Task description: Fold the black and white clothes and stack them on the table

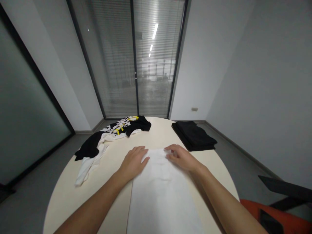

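Note:
A long white folded garment (159, 198) lies flat on the table in front of me, running from its far edge down out of the bottom of the view. What kind of garment it is cannot be told. My left hand (135, 162) rests at its far left corner, palm down, thumb apart from the fingers. At the far right corner is my right hand (181, 157), its fingers bent and touching the cloth, with a gap between thumb and forefinger. Small creases cross the cloth between the hands.
The pale round table (117, 201) carries a loose heap of black and white clothing (114, 130) with yellow print at the back left. A folded black garment stack (195, 136) lies at the back right. An orange chair (285, 216) with black armrests stands at the lower right.

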### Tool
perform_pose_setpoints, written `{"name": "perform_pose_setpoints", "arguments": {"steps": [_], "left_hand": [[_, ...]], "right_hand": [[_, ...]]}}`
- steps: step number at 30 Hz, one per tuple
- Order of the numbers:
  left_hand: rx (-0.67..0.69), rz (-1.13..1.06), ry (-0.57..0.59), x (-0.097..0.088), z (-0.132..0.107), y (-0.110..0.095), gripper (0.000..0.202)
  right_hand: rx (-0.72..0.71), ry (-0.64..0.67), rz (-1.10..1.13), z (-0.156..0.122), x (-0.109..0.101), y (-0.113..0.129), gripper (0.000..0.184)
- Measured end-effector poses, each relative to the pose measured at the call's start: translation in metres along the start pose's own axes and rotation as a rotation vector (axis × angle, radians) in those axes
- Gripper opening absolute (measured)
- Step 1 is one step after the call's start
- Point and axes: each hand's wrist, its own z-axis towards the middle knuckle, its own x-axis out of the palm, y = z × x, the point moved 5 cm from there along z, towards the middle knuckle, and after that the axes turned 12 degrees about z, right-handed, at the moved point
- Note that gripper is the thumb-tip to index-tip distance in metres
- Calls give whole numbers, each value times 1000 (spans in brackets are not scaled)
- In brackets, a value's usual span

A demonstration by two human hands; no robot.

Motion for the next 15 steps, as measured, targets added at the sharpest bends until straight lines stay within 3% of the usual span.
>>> {"name": "perform_pose_setpoints", "arguments": {"steps": [2, 6, 11, 15], "left_hand": [[-121, 21, -49, 6, 4, 18, 48], [-206, -62, -35, 24, 8, 44, 50], [-207, -216, -95, 28, 11, 48, 48], [-223, -288, -116, 23, 12, 44, 42]], "right_hand": [[46, -134, -88, 3, -4, -15, 40], [158, -140, -211, 7, -1, -38, 38], [158, -154, -175, 8, 1, -40, 33], [161, -158, 44, 9, 5, -42, 30]]}}
